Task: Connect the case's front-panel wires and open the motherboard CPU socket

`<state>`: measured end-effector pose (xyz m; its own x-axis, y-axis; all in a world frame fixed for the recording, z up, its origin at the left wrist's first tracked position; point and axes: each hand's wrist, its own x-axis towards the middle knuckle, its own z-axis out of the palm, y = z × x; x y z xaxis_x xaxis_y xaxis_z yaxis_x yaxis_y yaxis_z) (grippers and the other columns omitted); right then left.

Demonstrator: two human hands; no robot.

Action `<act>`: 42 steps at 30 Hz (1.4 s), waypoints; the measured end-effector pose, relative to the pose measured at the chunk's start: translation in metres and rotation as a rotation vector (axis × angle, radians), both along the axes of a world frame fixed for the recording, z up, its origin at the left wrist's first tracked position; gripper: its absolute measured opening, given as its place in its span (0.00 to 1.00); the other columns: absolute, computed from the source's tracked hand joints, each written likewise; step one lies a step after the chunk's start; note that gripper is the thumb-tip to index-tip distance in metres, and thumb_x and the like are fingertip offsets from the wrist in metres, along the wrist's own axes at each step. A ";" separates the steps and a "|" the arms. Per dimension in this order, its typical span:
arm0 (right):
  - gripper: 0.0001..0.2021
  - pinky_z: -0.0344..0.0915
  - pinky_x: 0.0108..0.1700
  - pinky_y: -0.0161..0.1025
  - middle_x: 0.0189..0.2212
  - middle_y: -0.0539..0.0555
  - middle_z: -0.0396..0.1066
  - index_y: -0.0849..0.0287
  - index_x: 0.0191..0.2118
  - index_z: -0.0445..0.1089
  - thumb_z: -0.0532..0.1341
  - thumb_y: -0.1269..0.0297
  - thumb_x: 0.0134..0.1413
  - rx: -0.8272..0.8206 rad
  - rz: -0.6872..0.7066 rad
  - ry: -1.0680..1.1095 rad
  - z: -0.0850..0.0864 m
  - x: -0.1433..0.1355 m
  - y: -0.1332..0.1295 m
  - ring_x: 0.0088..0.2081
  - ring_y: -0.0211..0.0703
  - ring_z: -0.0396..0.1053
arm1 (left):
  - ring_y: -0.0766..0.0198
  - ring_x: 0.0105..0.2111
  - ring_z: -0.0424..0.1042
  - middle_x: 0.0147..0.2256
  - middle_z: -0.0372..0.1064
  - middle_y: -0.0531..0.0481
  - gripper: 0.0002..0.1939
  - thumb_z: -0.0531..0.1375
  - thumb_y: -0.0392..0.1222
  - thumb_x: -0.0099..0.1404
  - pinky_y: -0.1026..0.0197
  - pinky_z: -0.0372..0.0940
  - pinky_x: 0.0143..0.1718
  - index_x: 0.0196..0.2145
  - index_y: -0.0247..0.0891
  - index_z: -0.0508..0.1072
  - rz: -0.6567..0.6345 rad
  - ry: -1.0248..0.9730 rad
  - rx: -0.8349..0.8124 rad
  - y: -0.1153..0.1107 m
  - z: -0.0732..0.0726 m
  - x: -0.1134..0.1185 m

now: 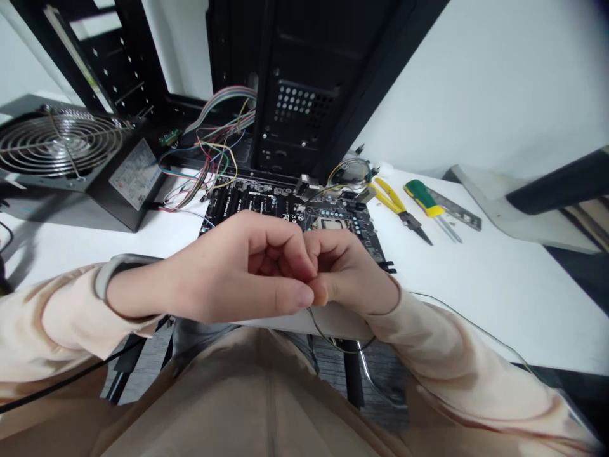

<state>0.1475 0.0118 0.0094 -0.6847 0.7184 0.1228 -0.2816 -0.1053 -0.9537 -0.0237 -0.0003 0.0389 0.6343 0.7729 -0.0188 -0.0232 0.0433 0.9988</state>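
Observation:
My left hand and my right hand meet at the fingertips over the table's front edge, both with curled, pinching fingers. A thin dark wire hangs down from where the fingertips touch and loops below the table edge. Whatever else lies between the fingers is hidden. Just behind the hands lies a black motherboard with its processor socket showing past my right hand. My left wrist wears a band.
A black computer case stands behind the motherboard, with coloured wires at its base. At left sits a power supply. Yellow pliers, a green-yellow screwdriver and a metal plate lie on the white table.

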 end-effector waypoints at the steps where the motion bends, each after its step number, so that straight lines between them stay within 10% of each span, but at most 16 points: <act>1: 0.20 0.60 0.25 0.29 0.17 0.45 0.64 0.62 0.19 0.59 0.72 0.59 0.40 -0.025 0.023 0.027 0.000 0.000 0.000 0.21 0.29 0.63 | 0.72 0.18 0.66 0.21 0.71 0.56 0.06 0.62 0.29 0.51 0.72 0.59 0.17 0.23 0.36 0.71 -0.002 -0.006 -0.003 -0.002 0.003 0.001; 14: 0.25 0.58 0.23 0.29 0.16 0.43 0.64 0.62 0.18 0.57 0.73 0.54 0.33 0.022 0.112 0.172 0.003 0.007 0.012 0.20 0.27 0.61 | 0.73 0.21 0.70 0.20 0.72 0.54 0.07 0.65 0.28 0.52 0.74 0.65 0.24 0.26 0.33 0.69 0.053 -0.004 0.056 -0.015 0.031 0.021; 42: 0.22 0.60 0.25 0.30 0.15 0.42 0.63 0.63 0.20 0.60 0.72 0.54 0.36 0.070 0.283 0.167 -0.002 0.015 0.020 0.20 0.27 0.61 | 0.73 0.18 0.66 0.18 0.66 0.56 0.17 0.70 0.41 0.49 0.71 0.63 0.21 0.20 0.34 0.64 0.182 0.193 0.049 -0.022 0.034 0.037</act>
<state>0.1625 0.0314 0.0074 -0.8219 0.4888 0.2924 -0.4035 -0.1373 -0.9046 0.0129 -0.0228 0.0728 0.4731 0.8769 -0.0856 0.1650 0.0073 0.9863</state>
